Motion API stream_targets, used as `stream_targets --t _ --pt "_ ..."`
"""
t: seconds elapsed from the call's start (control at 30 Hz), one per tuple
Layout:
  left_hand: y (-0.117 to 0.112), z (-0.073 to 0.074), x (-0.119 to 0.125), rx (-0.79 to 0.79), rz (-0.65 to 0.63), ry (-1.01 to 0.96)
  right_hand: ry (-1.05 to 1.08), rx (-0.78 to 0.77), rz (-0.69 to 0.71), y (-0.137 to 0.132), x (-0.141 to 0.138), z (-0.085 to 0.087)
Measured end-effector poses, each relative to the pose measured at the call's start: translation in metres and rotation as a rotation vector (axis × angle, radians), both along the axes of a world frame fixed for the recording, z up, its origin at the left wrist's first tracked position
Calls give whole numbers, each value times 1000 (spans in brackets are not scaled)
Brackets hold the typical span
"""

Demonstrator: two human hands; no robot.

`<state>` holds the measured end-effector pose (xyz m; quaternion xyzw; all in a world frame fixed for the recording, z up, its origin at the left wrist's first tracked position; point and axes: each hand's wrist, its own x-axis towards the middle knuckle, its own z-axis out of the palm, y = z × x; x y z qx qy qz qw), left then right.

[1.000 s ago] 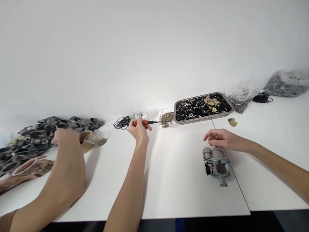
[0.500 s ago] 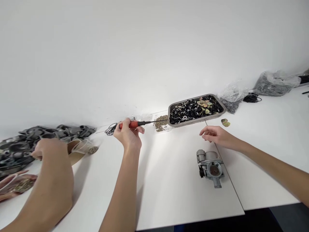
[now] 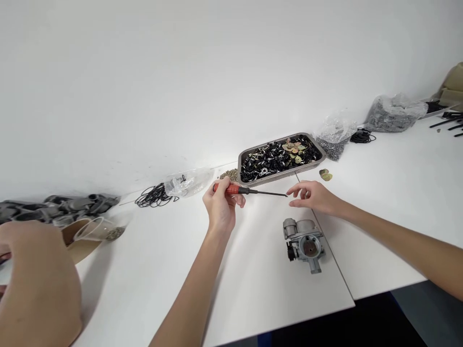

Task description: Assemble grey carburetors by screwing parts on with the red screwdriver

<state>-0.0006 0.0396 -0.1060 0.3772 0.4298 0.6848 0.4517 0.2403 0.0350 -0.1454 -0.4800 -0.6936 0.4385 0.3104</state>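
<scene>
Over the counter [image 3: 253, 294], I see the left hand [image 3: 220, 211] with its grip closed round the red screwdriver [image 3: 249, 191], the right hand [image 3: 314, 197] slack and empty by its tip, the carburetor [image 3: 304, 243] not yet touched.

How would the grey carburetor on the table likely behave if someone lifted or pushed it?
The carburetor looks like solid cast metal, so it is probably stiff and heavy for its size. Its irregular body with protruding parts likely keeps it from rolling, though a push might tip it.

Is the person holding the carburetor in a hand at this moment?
No, the carburetor lies untouched on the table, while the left hand grips the red screwdriver and the right hand is open by its tip.
</scene>
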Motion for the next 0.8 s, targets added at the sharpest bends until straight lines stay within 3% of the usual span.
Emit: stream_targets --t 0.8 --pt "-4 -2 7 -24 -48 23 45 90 -33 1 -1 -4"
